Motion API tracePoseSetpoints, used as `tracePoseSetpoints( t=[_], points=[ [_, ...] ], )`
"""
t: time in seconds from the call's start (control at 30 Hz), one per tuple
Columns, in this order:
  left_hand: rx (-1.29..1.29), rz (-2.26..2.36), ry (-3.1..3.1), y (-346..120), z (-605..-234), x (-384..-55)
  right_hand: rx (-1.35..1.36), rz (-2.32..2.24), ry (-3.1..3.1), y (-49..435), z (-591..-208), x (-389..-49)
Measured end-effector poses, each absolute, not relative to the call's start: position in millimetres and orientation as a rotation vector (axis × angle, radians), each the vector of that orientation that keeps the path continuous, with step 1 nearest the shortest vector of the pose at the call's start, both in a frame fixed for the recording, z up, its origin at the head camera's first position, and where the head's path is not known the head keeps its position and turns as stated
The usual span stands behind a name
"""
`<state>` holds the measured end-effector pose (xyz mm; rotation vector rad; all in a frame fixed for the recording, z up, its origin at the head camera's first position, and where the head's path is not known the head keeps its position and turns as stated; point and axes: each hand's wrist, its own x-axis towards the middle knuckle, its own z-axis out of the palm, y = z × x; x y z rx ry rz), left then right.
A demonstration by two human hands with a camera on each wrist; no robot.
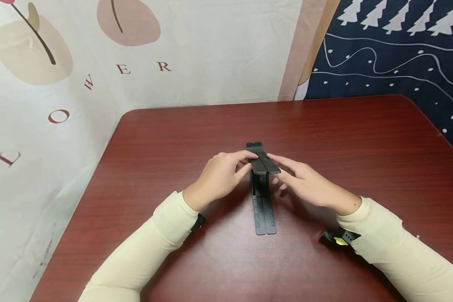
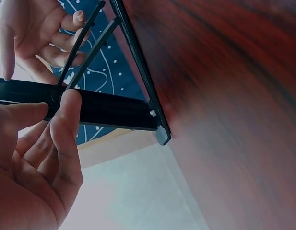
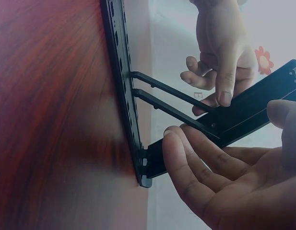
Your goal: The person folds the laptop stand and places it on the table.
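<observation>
A black folding laptop stand (image 1: 262, 201) is on the table, its base bars lying flat and its upper arms raised at a slant. Two thin struts (image 3: 174, 103) join the base to the raised arms. At the stand's left side, my left hand (image 1: 220, 174) pinches an upper arm between thumb and index finger. My right hand (image 1: 307, 180) is at the right side, thumb and index finger on the edge of the other upper arm, with its remaining fingers loosely bent below. Part of the stand's far end is hidden by the raised arms in the head view.
The reddish-brown wooden table (image 1: 173, 130) spreads around the stand. Behind it hang a pale printed cloth (image 1: 219, 50) and a dark blue cloth (image 1: 392, 63) with white trees. Dark straps with devices sit at both sleeved wrists, one a black wrist device (image 1: 334, 238).
</observation>
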<state>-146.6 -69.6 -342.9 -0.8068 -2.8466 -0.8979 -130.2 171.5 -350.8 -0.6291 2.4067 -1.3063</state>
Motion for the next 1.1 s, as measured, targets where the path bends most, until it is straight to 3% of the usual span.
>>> tracePoseSetpoints(
  t=[1.1],
  points=[
    [-0.808,-1.009,-2.873,-68.0,-344.0,-143.8,-0.617,-1.372,2.346,169.4,-354.2,-132.5]
  ],
)
